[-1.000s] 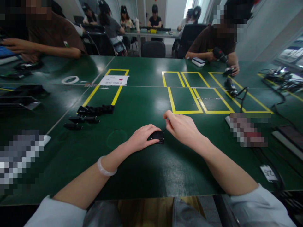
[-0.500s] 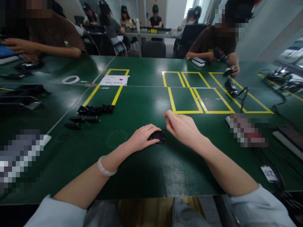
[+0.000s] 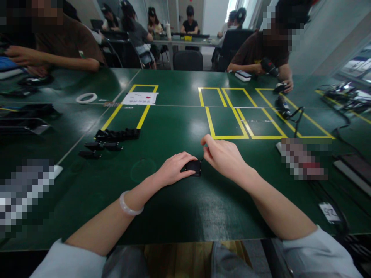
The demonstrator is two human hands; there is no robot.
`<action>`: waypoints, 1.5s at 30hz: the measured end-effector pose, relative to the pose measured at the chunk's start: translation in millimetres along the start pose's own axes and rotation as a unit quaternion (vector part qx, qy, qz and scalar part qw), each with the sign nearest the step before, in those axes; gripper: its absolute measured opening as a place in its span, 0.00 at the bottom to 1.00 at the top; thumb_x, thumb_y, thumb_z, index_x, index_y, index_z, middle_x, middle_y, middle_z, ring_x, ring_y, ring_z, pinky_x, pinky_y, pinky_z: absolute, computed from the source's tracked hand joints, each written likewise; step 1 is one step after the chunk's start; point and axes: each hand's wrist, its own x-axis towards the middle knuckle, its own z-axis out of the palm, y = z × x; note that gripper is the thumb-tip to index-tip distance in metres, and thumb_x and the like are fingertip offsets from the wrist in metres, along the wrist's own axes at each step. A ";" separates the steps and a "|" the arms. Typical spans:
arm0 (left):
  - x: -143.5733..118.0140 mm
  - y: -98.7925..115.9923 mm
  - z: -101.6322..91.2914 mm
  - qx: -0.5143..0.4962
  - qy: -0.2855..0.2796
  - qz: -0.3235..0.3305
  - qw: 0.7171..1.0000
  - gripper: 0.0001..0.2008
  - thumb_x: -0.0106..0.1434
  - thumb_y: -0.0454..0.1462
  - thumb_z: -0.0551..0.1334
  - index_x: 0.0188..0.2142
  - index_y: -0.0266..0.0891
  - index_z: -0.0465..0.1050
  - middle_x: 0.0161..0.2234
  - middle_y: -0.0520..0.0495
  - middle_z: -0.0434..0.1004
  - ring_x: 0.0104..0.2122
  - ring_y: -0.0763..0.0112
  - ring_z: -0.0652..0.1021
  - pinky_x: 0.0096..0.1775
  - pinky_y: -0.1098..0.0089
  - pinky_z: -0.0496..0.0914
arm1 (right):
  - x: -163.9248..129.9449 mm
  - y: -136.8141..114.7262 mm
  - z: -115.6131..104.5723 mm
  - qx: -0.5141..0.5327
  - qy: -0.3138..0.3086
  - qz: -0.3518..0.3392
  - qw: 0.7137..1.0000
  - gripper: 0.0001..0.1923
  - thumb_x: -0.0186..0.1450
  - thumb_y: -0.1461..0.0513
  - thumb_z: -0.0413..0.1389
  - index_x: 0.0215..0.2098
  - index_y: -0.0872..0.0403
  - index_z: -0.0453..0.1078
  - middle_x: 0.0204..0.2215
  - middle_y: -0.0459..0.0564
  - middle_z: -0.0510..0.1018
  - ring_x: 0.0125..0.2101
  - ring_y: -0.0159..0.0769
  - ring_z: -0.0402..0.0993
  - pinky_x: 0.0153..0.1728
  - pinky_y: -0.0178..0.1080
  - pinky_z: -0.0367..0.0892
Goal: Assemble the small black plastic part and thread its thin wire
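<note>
Small black part (image 3: 193, 166) half under hands (image 3: 174, 168)

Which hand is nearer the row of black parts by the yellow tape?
Left. The left hand lies right of the black parts, resting on a small black device; the right hand is farther right.

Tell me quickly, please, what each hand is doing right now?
Left hand: curled down on the small black device, pinning it to the green table.
Right hand: fingers pinched at the device's top edge; contents hidden.
</note>
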 end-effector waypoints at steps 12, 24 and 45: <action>-0.6 -2.2 1.9 0.008 -0.004 0.001 1.000 0.18 0.65 0.45 0.58 0.52 0.44 0.65 0.47 0.44 0.70 0.47 0.61 0.72 0.50 0.62 0.67 | 0.0 0.2 -2.7 0.016 -0.004 -0.024 1.000 0.12 0.68 0.62 0.40 0.42 0.55 0.64 0.28 0.47 0.77 0.27 0.31 0.71 0.27 0.35 0.50; -0.2 -1.9 1.0 0.015 -0.005 -0.003 1.000 0.17 0.65 0.44 0.58 0.52 0.43 0.66 0.47 0.44 0.70 0.46 0.61 0.72 0.49 0.62 0.68 | 0.9 -0.2 -3.4 0.006 -0.023 0.000 1.000 0.15 0.69 0.62 0.39 0.48 0.54 0.64 0.30 0.48 0.79 0.29 0.33 0.74 0.27 0.34 0.51; 0.2 -2.1 0.8 0.004 -0.002 -0.002 1.000 0.18 0.64 0.44 0.59 0.51 0.43 0.66 0.47 0.44 0.70 0.47 0.61 0.72 0.49 0.62 0.68 | 0.8 0.6 -3.9 0.027 -0.027 -0.018 0.999 0.12 0.68 0.62 0.41 0.45 0.54 0.63 0.33 0.48 0.78 0.32 0.32 0.74 0.28 0.33 0.52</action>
